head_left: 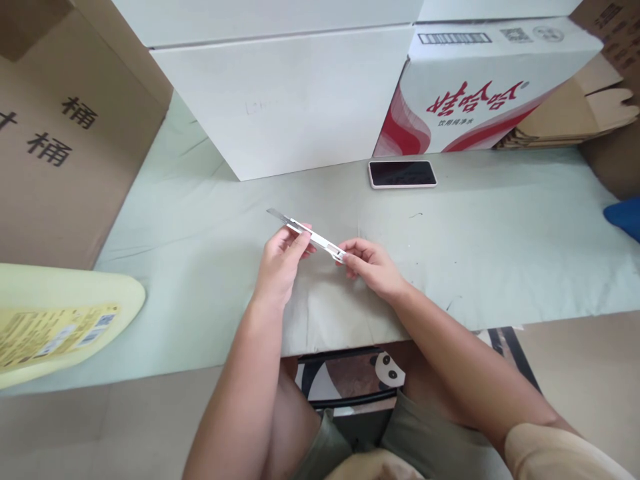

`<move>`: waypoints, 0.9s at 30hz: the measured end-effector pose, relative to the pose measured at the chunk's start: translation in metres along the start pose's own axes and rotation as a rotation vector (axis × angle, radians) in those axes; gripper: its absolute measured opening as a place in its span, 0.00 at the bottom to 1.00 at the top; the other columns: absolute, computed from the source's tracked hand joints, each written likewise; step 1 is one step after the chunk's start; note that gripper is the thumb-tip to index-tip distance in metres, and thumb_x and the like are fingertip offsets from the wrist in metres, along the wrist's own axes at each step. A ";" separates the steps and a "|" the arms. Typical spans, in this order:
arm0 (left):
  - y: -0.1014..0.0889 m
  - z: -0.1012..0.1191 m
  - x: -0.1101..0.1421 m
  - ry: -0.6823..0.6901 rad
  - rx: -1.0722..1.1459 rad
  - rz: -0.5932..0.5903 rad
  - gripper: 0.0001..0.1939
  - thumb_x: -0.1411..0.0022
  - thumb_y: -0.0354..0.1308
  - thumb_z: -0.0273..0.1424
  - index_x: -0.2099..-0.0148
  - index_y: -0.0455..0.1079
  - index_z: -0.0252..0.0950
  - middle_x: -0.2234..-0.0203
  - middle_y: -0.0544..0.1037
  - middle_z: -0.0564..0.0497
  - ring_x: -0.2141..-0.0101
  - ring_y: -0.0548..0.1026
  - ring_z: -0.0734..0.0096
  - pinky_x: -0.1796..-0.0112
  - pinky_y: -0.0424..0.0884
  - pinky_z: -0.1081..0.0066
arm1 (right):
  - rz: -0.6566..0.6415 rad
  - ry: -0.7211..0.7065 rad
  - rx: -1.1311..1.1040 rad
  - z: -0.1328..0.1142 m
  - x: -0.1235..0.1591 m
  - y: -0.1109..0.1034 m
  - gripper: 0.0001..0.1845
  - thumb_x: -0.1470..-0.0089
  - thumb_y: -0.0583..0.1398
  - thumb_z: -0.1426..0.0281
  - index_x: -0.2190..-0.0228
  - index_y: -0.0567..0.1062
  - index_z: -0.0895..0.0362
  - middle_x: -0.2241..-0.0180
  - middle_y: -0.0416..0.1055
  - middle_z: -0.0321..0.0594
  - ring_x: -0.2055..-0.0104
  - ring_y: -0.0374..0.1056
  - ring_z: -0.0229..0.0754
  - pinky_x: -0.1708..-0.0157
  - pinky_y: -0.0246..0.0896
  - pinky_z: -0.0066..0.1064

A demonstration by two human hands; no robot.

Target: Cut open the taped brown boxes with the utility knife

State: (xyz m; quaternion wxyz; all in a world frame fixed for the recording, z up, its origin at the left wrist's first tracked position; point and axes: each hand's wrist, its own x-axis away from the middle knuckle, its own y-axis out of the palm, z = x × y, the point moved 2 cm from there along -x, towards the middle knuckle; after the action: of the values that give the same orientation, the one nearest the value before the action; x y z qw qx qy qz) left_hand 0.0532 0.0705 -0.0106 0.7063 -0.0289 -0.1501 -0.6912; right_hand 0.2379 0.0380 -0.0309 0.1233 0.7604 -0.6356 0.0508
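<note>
Both hands [281,259] pinched around a slim white utility knife [320,241], its grey angled blade [277,215] exposed.

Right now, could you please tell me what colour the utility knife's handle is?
The handle is white, seen best in the head view.

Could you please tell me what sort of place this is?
Perhaps an indoor storage or work area, judging by the cloth-covered table, large brown carton and flat cardboard.

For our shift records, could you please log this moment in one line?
left hand: holding utility knife; right hand: gripping its rear; blade: exposed; phone: on table
</note>
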 end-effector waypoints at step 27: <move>0.004 -0.007 0.001 0.038 -0.012 -0.078 0.30 0.53 0.77 0.54 0.58 0.79 0.36 0.70 0.80 0.52 0.68 0.78 0.71 0.61 0.73 0.69 | -0.027 -0.027 0.180 0.009 -0.001 -0.004 0.29 0.45 0.63 0.42 0.69 0.75 0.57 0.76 0.68 0.35 0.76 0.60 0.34 0.74 0.56 0.28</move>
State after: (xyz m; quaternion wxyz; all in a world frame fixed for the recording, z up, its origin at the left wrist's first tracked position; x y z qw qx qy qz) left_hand 0.0580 0.0675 -0.0161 0.6815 -0.0143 -0.1335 -0.7194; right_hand 0.2408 0.0372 -0.0407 0.0467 0.7775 -0.6199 0.0957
